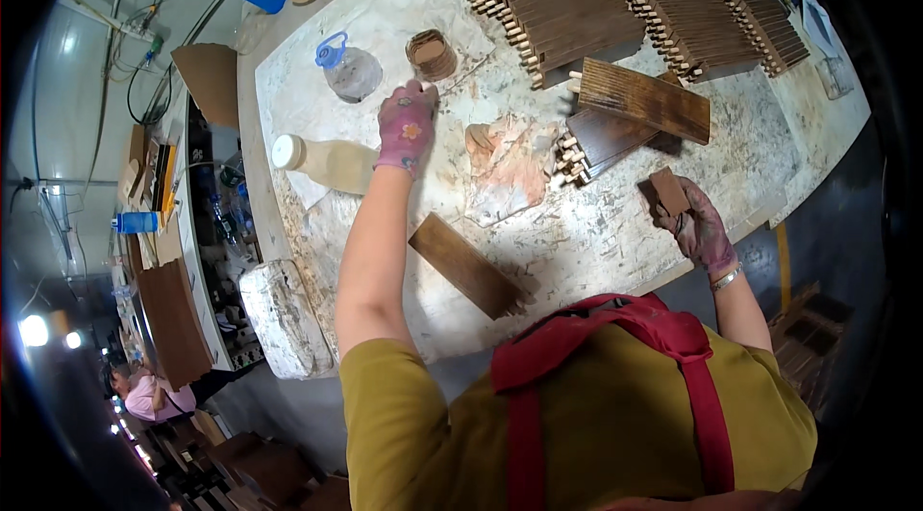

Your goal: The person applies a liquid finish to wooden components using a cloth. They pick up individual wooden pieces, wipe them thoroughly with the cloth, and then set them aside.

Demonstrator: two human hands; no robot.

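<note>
My left hand (408, 131), in a pink flowered glove, reaches over the table beside a small round container (431, 55) with brown inside. Its fingers are bent together at the tips; what they hold, if anything, is hidden. My right hand (700, 227), in a stained glove, grips a small brown rectangular block (669, 191) above the table's near right part. A brown-stained wooden board (466, 264) lies in front of me, between my arms. Farther right, glossy stained boards (646, 99) with pale pegs at their ends lie crossed on each other. A stained, crumpled cloth (505, 165) lies left of them.
A clear bottle (353, 74) with a blue loop cap and a white-capped bottle (336, 165) of cloudy liquid are near my left hand. Rows of dark pegged boards (558, 6) fill the far right. A white block (285, 319) adjoins the table's left edge. A person (159, 396) is in the background.
</note>
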